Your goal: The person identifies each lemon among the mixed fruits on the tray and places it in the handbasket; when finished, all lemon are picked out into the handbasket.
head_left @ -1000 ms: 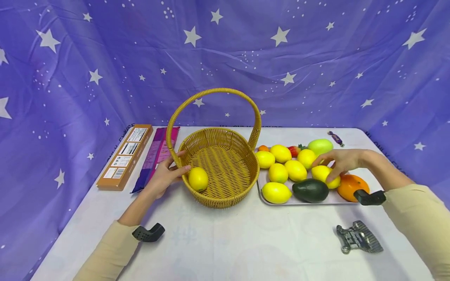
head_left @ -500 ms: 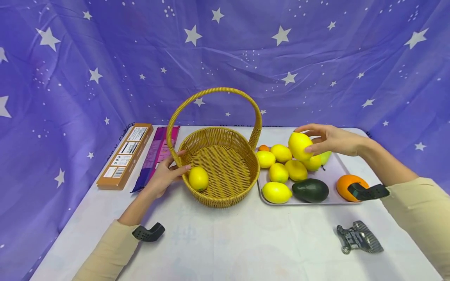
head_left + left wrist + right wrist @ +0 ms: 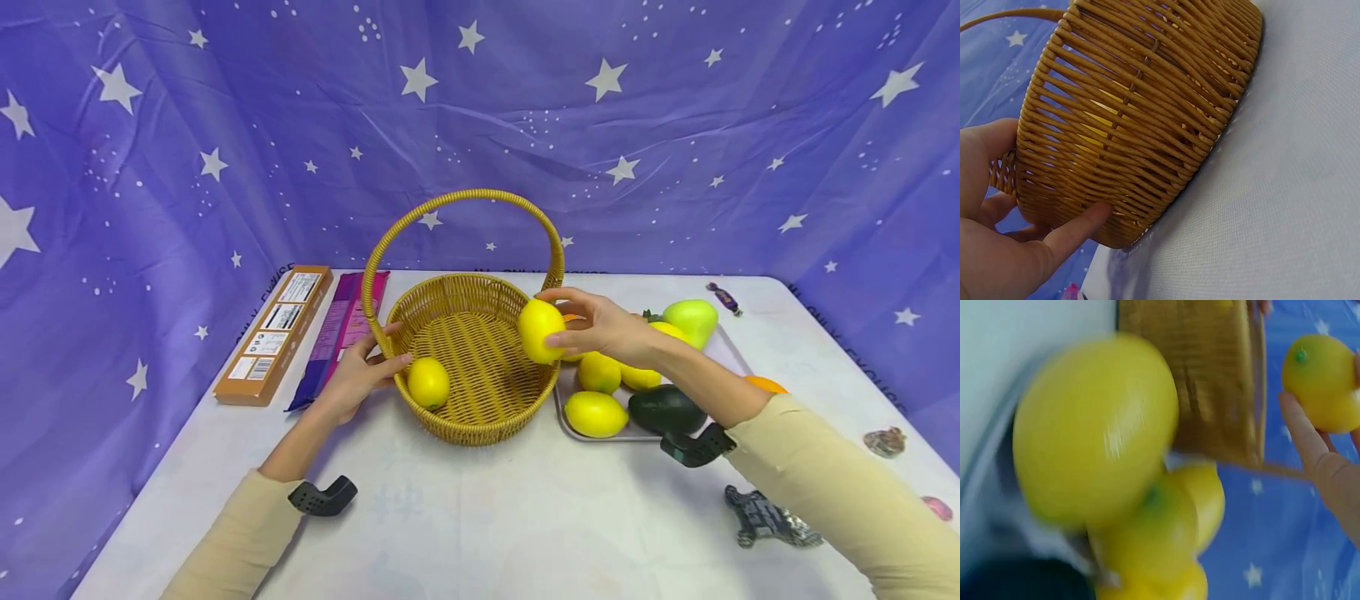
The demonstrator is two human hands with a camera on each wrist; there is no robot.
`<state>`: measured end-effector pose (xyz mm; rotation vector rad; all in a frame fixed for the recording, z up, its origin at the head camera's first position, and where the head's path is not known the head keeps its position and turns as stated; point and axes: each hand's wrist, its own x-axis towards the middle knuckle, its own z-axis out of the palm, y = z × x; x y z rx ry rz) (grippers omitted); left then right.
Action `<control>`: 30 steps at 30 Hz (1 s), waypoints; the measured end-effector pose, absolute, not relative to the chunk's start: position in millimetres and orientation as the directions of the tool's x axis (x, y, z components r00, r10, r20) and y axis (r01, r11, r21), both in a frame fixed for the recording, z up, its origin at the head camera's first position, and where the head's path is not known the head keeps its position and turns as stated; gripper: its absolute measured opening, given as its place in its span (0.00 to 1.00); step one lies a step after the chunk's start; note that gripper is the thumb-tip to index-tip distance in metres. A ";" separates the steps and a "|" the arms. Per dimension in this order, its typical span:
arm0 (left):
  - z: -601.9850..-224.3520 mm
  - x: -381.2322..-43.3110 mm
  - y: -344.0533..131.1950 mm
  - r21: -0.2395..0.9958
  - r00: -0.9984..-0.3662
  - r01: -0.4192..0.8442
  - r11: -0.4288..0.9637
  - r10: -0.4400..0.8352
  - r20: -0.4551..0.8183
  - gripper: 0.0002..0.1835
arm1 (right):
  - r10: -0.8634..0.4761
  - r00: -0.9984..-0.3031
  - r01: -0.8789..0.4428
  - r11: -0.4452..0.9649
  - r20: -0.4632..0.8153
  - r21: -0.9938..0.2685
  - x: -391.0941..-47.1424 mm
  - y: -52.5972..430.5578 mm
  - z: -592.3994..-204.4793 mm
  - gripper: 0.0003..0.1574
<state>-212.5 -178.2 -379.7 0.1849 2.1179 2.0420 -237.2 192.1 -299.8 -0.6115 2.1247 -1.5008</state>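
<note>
The right hand [image 3: 600,329] pinches a lemon [image 3: 540,332] between thumb and fingers, parted only by the fruit's width; smooth, rounded and green at one end, it hangs in the air at the basket's near-hand side. Just left of this grip is the basket [image 3: 486,362], a round bowl of woven, ribbed tan strands with a wrapped hoop handle arching overhead. At its far side the left hand [image 3: 352,383] grips the rim, one finger pressed along the outer wall, and a yellow fruit [image 3: 428,383] lies inside by those fingers. Below and right of the raised lemon, a flat lilac tray [image 3: 725,357] bears glossy lemons [image 3: 596,414], a dark avocado [image 3: 663,408] and a smooth green fruit [image 3: 692,321]; the right forearm hides part of it. Well left of both grips lie a shiny packet [image 3: 341,329] and a long box [image 3: 273,337]; behind everything hangs creased, starred cloth [image 3: 480,100].
</note>
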 end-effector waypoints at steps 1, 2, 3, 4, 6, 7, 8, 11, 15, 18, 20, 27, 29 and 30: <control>-379.7 -212.6 -178.5 0.998 -0.973 -0.044 0.039 0.224 -0.052 0.35 | -0.609 -0.784 -0.087 0.296 -0.118 -0.951 -236.3 184.6 -302.5 0.41; -379.6 -212.7 -178.6 0.998 -0.973 -0.043 0.039 0.224 -0.051 0.35 | -0.622 -0.774 -0.091 0.292 -0.116 -0.952 -235.3 177.4 -305.2 0.41; -379.6 -212.7 -178.6 0.998 -0.973 -0.042 0.038 0.224 -0.049 0.35 | -0.630 -0.767 -0.090 0.296 -0.123 -0.951 -234.2 170.1 -307.6 0.41; -379.5 -212.7 -178.7 0.999 -0.973 -0.041 0.035 0.224 -0.048 0.35 | -0.638 -0.759 -0.093 0.303 -0.129 -0.949 -233.3 163.0 -310.2 0.41; -379.5 -212.5 -178.7 0.999 -0.973 -0.038 0.029 0.227 -0.044 0.35 | -0.649 -0.746 -0.097 0.323 -0.146 -0.941 -231.3 149.1 -315.2 0.41; -379.6 -212.4 -178.5 0.999 -0.973 -0.037 0.027 0.227 -0.043 0.36 | -0.656 -0.739 -0.102 0.332 -0.152 -0.938 -230.7 142.5 -318.4 0.41; -379.8 -212.5 -178.3 0.999 -0.973 -0.037 0.027 0.226 -0.043 0.36 | -0.660 -0.735 -0.110 0.346 -0.158 -0.932 -229.7 135.8 -321.2 0.40; -380.7 -212.8 -178.2 0.999 -0.974 -0.039 0.027 0.223 -0.044 0.36 | -0.670 -0.718 -0.123 0.388 -0.188 -0.914 -227.3 116.7 -328.6 0.39; -381.2 -212.7 -177.8 0.999 -0.975 -0.041 0.032 0.215 -0.047 0.35 | -0.680 -0.695 -0.155 0.459 -0.233 -0.875 -224.8 96.6 -335.0 0.38; -380.8 -212.4 -176.8 0.999 -0.976 -0.038 0.035 0.215 -0.045 0.35 | -0.679 -0.689 -0.177 0.496 -0.253 -0.850 -224.2 87.1 -339.4 0.38; -380.6 -212.4 -176.4 0.999 -0.976 -0.036 0.036 0.216 -0.043 0.35 | -0.676 -0.690 -0.180 0.505 -0.258 -0.844 -224.3 81.9 -342.6 0.38; -380.1 -212.5 -176.3 0.998 -0.976 -0.035 0.052 0.212 -0.045 0.35 | -0.657 -0.704 -0.152 0.511 -0.271 -0.846 -224.6 64.4 -350.4 0.37; -380.3 -212.2 -176.9 0.998 -0.977 -0.037 0.059 0.209 -0.048 0.35 | -0.648 -0.705 -0.141 0.524 -0.286 -0.840 -225.3 60.3 -351.5 0.37; -380.2 -212.0 -177.0 0.997 -0.977 -0.035 0.062 0.210 -0.047 0.35 | -0.644 -0.705 -0.130 0.528 -0.296 -0.839 -225.8 58.8 -352.0 0.37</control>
